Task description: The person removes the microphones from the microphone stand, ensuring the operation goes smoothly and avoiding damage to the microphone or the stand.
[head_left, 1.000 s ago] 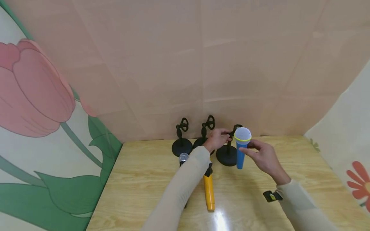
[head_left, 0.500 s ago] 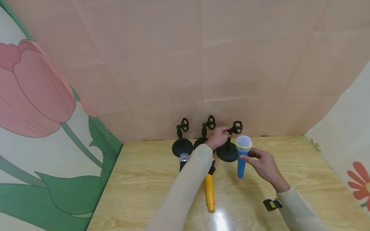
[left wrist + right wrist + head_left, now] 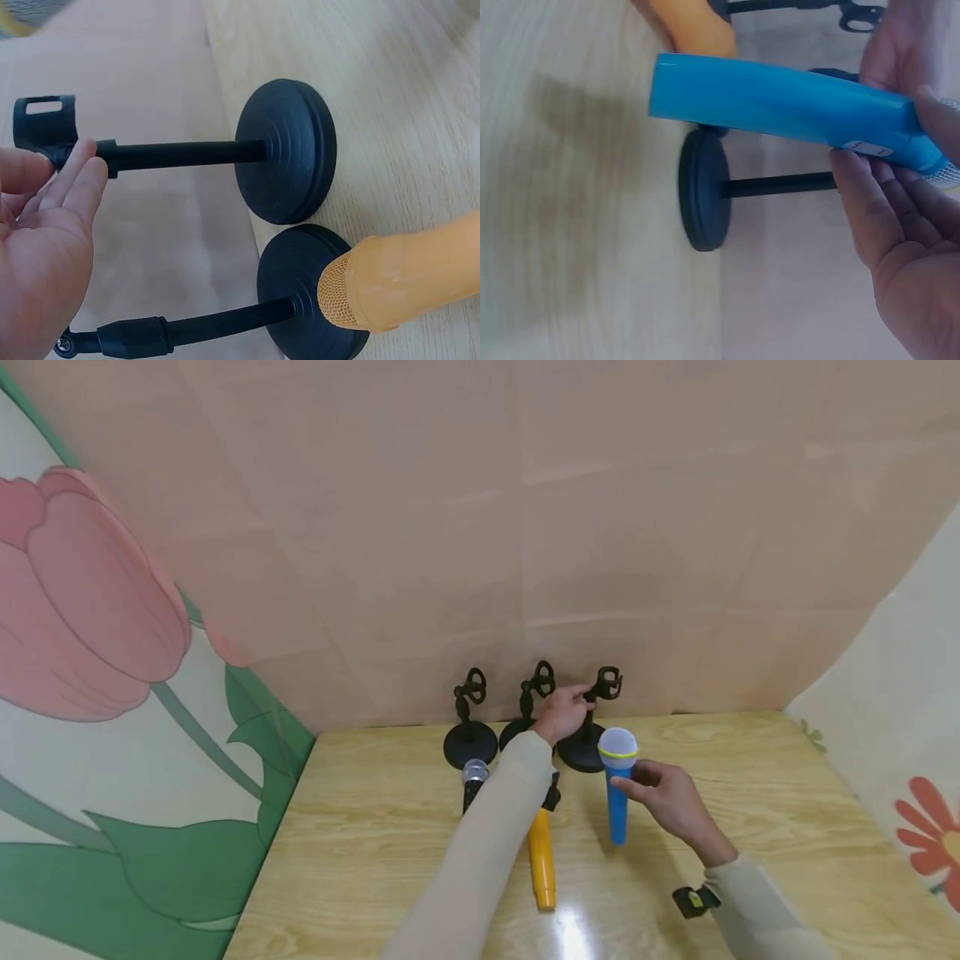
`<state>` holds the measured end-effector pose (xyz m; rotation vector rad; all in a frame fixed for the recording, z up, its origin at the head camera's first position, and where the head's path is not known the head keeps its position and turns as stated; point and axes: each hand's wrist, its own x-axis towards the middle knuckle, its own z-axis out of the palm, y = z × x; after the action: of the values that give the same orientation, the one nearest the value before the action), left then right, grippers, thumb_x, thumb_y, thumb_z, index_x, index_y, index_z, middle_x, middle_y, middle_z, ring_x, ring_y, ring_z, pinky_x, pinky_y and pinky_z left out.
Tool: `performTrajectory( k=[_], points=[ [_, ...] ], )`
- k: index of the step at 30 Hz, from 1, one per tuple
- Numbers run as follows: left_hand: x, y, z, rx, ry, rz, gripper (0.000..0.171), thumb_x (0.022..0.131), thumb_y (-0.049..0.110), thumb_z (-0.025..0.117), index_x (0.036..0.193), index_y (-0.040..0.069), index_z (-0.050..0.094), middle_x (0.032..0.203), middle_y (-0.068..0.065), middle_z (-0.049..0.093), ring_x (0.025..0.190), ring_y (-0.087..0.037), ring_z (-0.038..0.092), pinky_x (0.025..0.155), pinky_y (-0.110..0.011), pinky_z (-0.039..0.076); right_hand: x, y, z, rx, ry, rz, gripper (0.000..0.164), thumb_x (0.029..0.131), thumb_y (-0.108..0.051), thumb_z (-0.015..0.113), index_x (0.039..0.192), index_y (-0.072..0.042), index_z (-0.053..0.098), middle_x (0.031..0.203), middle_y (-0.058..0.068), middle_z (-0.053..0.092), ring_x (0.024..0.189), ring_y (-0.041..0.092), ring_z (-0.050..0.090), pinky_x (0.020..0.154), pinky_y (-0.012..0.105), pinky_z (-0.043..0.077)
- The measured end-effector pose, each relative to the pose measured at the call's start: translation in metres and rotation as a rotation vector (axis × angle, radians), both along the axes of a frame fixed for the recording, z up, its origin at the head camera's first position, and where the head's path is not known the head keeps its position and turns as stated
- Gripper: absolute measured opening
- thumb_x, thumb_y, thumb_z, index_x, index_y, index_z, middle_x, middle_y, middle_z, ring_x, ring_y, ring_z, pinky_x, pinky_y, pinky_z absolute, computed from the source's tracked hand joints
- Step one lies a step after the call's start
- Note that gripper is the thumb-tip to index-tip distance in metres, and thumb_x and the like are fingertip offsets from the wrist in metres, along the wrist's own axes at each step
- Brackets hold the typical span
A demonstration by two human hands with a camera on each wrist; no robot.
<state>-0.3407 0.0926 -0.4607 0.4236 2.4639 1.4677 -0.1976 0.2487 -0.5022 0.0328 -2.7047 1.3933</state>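
Observation:
In the head view my left hand (image 3: 564,712) pinches the right-hand black microphone stand (image 3: 581,755) just below its clip. The left wrist view shows thumb and fingers at the joint under the clip (image 3: 46,124), and the stand's round base (image 3: 285,154). My right hand (image 3: 671,802) holds a blue microphone (image 3: 617,802) between thumb and fingers, its white head with a yellow ring upward. It is held in front of that stand, apart from the clip. In the right wrist view the blue microphone's body (image 3: 772,97) crosses in front of the stand.
Two more black stands, a left one (image 3: 470,742) and a middle one (image 3: 527,700) partly behind my hand, stand along the back wall. A yellow microphone (image 3: 543,864) and a black one with a silver head (image 3: 475,771) lie on the wooden table (image 3: 360,827), partly under my left sleeve.
The blue microphone and my right hand have moved down and toward me, away from the clip. The right-hand stand has shifted slightly back, and my left hand stays on it.

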Motion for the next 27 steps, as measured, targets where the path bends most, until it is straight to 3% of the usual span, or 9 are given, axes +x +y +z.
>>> performTrajectory(
  k=[8, 14, 21, 27],
  points=[
    [-0.003, 0.001, 0.001, -0.024, 0.035, 0.008, 0.041, 0.104, 0.012, 0.046, 0.143, 0.019, 0.057, 0.121, 0.0, 0.071, 0.131, -0.016, 0.052, 0.112, -0.035, 0.036, -0.004, -0.01, -0.021, -0.042, -0.128, 0.039, 0.046, 0.094, -0.032, 0.072, 0.115, 0.009, 0.067, 0.099, 0.014, 0.073, 0.085, 0.023, 0.071, 0.072, 0.035, 0.059],
    [-0.003, 0.001, 0.002, -0.017, 0.01, -0.012, 0.043, 0.104, 0.012, 0.045, 0.145, 0.019, 0.054, 0.124, -0.001, 0.069, 0.132, -0.017, 0.051, 0.112, -0.035, 0.036, -0.007, -0.017, -0.034, -0.056, -0.2, 0.026, 0.042, 0.093, -0.027, 0.073, 0.109, 0.011, 0.068, 0.09, 0.012, 0.072, 0.076, 0.021, 0.069, 0.069, 0.041, 0.059],
    [-0.004, -0.003, 0.004, -0.165, 0.081, -0.113, 0.047, 0.104, 0.01, 0.042, 0.15, 0.018, 0.048, 0.137, 0.0, 0.061, 0.128, -0.012, 0.054, 0.107, -0.029, 0.041, -0.012, -0.018, -0.048, -0.04, -0.228, -0.002, 0.041, 0.091, -0.027, 0.076, 0.103, 0.012, 0.068, 0.087, 0.013, 0.072, 0.073, 0.022, 0.07, 0.066, 0.04, 0.06],
    [-0.004, -0.006, 0.006, -0.271, 0.134, -0.141, 0.047, 0.105, 0.013, 0.043, 0.151, 0.021, 0.046, 0.151, 0.0, 0.047, 0.137, -0.011, 0.043, 0.109, -0.029, 0.039, -0.017, -0.019, -0.058, -0.03, -0.233, -0.028, 0.037, 0.09, -0.026, 0.077, 0.097, 0.01, 0.07, 0.083, 0.011, 0.071, 0.071, 0.021, 0.069, 0.065, 0.039, 0.059]
  ],
)
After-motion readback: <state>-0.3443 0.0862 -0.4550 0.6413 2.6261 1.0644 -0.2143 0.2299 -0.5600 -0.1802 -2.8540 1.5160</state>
